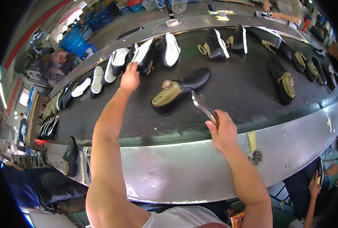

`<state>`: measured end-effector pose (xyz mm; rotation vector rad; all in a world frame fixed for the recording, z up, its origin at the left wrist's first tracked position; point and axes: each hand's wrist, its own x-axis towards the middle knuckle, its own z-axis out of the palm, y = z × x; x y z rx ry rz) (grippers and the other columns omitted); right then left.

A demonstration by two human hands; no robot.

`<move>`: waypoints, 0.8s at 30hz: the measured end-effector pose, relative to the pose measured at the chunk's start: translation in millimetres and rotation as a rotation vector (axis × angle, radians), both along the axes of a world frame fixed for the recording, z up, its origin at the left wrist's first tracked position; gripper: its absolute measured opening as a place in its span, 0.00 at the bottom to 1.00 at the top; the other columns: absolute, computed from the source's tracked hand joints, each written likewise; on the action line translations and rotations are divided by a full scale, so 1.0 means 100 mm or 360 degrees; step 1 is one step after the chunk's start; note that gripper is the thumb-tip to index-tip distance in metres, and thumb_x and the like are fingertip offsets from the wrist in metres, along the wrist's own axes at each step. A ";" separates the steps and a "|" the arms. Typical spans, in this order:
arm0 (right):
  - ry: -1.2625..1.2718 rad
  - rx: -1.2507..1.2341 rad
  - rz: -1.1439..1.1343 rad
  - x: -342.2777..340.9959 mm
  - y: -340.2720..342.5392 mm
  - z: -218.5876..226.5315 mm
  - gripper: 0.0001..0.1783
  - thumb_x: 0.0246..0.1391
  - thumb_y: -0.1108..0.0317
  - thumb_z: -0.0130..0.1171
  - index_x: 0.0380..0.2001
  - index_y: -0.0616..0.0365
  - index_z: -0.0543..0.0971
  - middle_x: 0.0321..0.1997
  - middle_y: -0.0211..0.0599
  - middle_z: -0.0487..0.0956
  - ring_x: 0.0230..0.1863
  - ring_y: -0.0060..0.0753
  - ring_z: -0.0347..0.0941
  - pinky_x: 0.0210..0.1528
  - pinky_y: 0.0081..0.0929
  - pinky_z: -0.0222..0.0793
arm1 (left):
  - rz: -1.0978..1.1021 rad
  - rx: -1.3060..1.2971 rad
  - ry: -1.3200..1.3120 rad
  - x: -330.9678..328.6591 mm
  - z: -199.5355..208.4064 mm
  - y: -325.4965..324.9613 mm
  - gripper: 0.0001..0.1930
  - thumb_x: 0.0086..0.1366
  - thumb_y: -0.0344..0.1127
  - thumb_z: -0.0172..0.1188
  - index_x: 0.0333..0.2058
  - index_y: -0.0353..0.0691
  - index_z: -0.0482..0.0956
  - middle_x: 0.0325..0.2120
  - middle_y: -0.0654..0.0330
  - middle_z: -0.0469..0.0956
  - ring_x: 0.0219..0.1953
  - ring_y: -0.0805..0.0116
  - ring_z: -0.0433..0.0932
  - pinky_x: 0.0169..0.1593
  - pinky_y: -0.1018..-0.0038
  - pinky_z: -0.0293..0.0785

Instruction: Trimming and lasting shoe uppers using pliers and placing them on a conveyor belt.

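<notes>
My left hand point(130, 78) reaches far across the dark bench, its fingers closed at the near end of a black shoe with a white sole point(144, 52); its thumb is hardly visible. In my right hand point(224, 129) are metal pincers point(204, 106) with a brown handle, held above the bench's near edge. Just left of the pincers' tip, a black shoe on an olive-coloured last point(180, 89) lies on its own, a knot of cord at the last's top.
White-soled shoes point(170, 49) line the far left edge; shoes on lasts point(214, 43) stand far right. Another lasted shoe point(283, 81) lies to the right. A metal apron point(169, 167) runs along the front, holding a cup of nails point(256, 157). Co-workers sit at both sides.
</notes>
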<state>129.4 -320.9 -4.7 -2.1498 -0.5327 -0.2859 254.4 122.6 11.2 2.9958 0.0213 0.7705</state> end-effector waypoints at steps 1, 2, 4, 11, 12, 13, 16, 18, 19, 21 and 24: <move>0.0027 -0.0015 -0.0027 0.00 0.00 0.00 0.27 0.57 0.52 0.62 0.50 0.63 0.71 0.44 0.46 0.77 0.45 0.52 0.75 0.45 0.43 0.72 | -0.0044 -0.0010 -0.0005 -0.01 -0.03 -0.10 0.27 0.63 0.31 0.58 0.61 0.41 0.65 0.60 0.48 0.64 0.56 0.43 0.72 0.57 0.57 0.73; 0.0054 -0.0032 -0.0054 -0.01 0.00 0.00 0.27 0.57 0.52 0.62 0.50 0.62 0.71 0.44 0.46 0.77 0.44 0.52 0.75 0.45 0.43 0.72 | -0.0076 -0.0052 0.0015 -0.01 -0.02 -0.26 0.26 0.63 0.32 0.59 0.60 0.43 0.67 0.59 0.50 0.65 0.54 0.43 0.73 0.55 0.56 0.74; 0.0027 -0.0021 -0.0039 -0.01 -0.01 -0.04 0.27 0.58 0.52 0.62 0.50 0.62 0.71 0.43 0.47 0.77 0.43 0.53 0.75 0.45 0.43 0.71 | -0.0103 0.0048 -0.0020 0.03 -0.02 -0.50 0.26 0.62 0.34 0.61 0.59 0.45 0.69 0.57 0.49 0.67 0.50 0.44 0.76 0.52 0.57 0.75; -0.0026 -0.0018 -0.0024 -0.03 0.08 -0.07 0.26 0.59 0.52 0.59 0.51 0.62 0.71 0.43 0.48 0.76 0.44 0.54 0.75 0.46 0.43 0.71 | -0.0265 0.0252 -0.0151 0.02 -0.23 -0.81 0.17 0.63 0.40 0.61 0.50 0.44 0.78 0.54 0.48 0.69 0.58 0.46 0.68 0.59 0.60 0.70; 0.0014 -0.0035 -0.0050 -0.04 0.07 -0.04 0.26 0.59 0.53 0.59 0.51 0.61 0.71 0.43 0.48 0.76 0.44 0.54 0.74 0.46 0.44 0.71 | -0.0309 0.0090 -0.0101 0.04 -0.24 -0.82 0.15 0.64 0.39 0.61 0.48 0.42 0.79 0.54 0.48 0.70 0.58 0.46 0.68 0.60 0.59 0.69; 0.0055 -0.0052 -0.0078 -0.05 0.07 -0.03 0.25 0.59 0.53 0.59 0.51 0.61 0.71 0.43 0.48 0.76 0.45 0.54 0.74 0.46 0.44 0.70 | -0.0329 -0.0211 -0.0119 0.06 -0.25 -0.82 0.14 0.64 0.38 0.60 0.47 0.40 0.79 0.54 0.47 0.71 0.58 0.45 0.68 0.60 0.59 0.69; 0.0104 -0.0037 -0.0077 -0.05 0.08 -0.02 0.25 0.59 0.53 0.59 0.51 0.60 0.71 0.44 0.47 0.76 0.45 0.54 0.74 0.46 0.44 0.70 | -0.0274 -0.0672 -0.0637 0.16 -0.29 -0.63 0.15 0.65 0.36 0.59 0.47 0.37 0.77 0.54 0.45 0.71 0.59 0.45 0.68 0.61 0.58 0.67; 0.0089 -0.0051 -0.0063 -0.04 0.08 -0.05 0.25 0.59 0.53 0.59 0.51 0.60 0.71 0.44 0.47 0.76 0.45 0.54 0.74 0.46 0.44 0.70 | 0.0053 -0.0831 -0.0769 0.26 -0.24 -0.29 0.27 0.64 0.42 0.60 0.58 0.34 0.68 0.60 0.41 0.64 0.65 0.43 0.60 0.67 0.58 0.57; 0.0065 -0.0058 -0.0048 -0.04 0.10 -0.05 0.25 0.59 0.53 0.59 0.52 0.60 0.71 0.44 0.47 0.76 0.45 0.55 0.74 0.46 0.44 0.70 | 0.0520 -0.0875 -0.0812 0.31 -0.26 -0.13 0.37 0.61 0.48 0.63 0.62 0.29 0.62 0.65 0.37 0.56 0.69 0.42 0.52 0.70 0.56 0.52; 0.0064 -0.0097 -0.0074 -0.05 0.08 -0.07 0.25 0.59 0.53 0.60 0.52 0.60 0.71 0.44 0.47 0.76 0.45 0.55 0.74 0.46 0.44 0.70 | 0.1023 -0.1230 -0.0712 0.42 -0.15 0.09 0.55 0.54 0.59 0.68 0.67 0.28 0.50 0.68 0.36 0.47 0.72 0.41 0.44 0.72 0.56 0.46; 0.0076 -0.0134 -0.0077 -0.06 0.09 -0.07 0.26 0.59 0.53 0.60 0.52 0.61 0.71 0.43 0.48 0.76 0.44 0.55 0.74 0.46 0.44 0.70 | 0.1470 -0.1666 -0.0476 0.53 0.03 0.45 0.64 0.47 0.64 0.72 0.69 0.29 0.44 0.69 0.39 0.45 0.72 0.43 0.46 0.70 0.55 0.53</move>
